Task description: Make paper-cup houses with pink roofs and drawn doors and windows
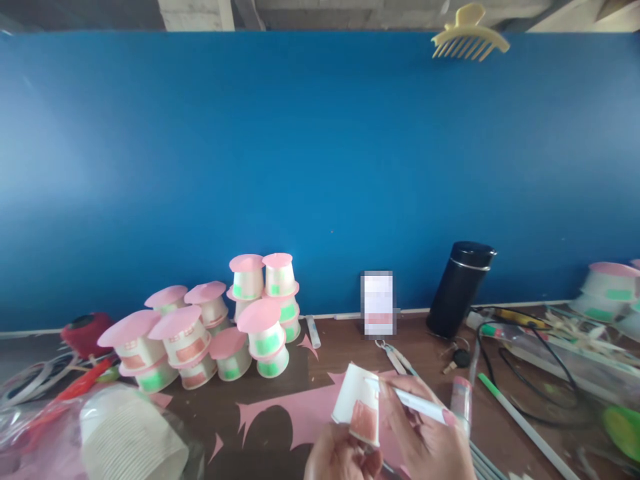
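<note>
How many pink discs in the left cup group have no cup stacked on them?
8 pink discs: two at back left, two at front left, one low in the middle, one at front right, two highest at back right. More may be hidden behind.

From my remote seat I'm seeing the paper cup (344, 398) between five and six o'clock showing a smooth, matt side, while at five the marker (420, 403) is looking like slick plastic. At six, the pink sheet (310, 412) is reading as flat, matt paper over a wood-looking tabletop (345, 341). At twelve, the panel (320, 147) is giving off a smooth, soft sheen. Past three, the flask (455, 297) is appearing dark and sleek, its ring (473, 265) gleaming like metal.
</note>
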The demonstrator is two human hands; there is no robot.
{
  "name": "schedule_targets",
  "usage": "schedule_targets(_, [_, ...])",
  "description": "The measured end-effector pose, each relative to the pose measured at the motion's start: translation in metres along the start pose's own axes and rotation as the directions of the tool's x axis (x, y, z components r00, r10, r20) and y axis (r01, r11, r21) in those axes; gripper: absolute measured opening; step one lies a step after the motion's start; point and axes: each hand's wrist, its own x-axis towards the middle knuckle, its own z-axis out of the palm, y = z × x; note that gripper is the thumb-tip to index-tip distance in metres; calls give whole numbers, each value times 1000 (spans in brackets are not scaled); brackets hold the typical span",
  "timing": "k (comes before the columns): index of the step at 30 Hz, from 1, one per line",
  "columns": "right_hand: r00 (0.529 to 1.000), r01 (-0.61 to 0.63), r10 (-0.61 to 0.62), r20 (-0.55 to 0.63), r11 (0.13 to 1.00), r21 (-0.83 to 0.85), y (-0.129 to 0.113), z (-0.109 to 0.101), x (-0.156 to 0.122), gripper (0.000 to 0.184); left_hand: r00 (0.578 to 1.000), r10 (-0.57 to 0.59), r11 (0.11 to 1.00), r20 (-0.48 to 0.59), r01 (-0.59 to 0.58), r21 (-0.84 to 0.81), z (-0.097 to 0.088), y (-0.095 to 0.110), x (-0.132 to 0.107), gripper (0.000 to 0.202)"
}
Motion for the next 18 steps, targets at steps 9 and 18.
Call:
schedule_targets(9, [1000,22,-23,-15,999,-44,0,2,-2,20,999,-23,998,34,26,-64,-4,0,1,8])
schedule_targets(18, [1000,-16,17,-17,999,40,-1,0,-1,20,998,-2,999,58,5,-46,-5,-2,2,7])
